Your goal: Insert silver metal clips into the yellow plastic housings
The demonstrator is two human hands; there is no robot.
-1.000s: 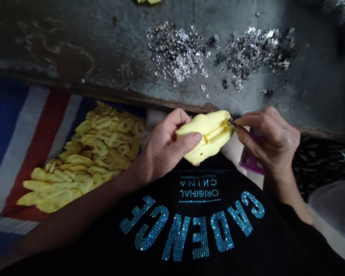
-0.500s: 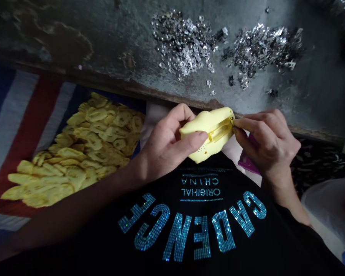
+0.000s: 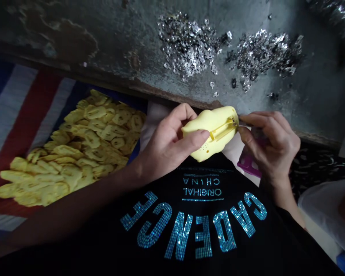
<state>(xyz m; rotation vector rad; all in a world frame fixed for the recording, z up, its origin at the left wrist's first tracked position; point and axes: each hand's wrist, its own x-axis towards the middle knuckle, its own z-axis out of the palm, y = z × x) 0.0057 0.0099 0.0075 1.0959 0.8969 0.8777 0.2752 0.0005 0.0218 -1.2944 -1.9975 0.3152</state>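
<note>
A grey table (image 3: 103,65) with old, worn top stands at the far side, and its stained surface carries two heaps of small silver metal pieces: one heap (image 3: 188,46) to the left, other heap (image 3: 266,57) just to the right. A few loose pieces (image 3: 212,85) lie near them. Below the table's near edge, at left, a striped cloth (image 3: 43,99) in red, white and blue carries many flat yellow pieces (image 3: 94,130), lying overlapped.

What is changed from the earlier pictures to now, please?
The right hand drew back rightward; its fingertips came off the small metal clip, which now sits at the slot's end in the yellow plastic shell. The left hand keeps holding the shell. The small metal pieces stayed in their piles.
</note>
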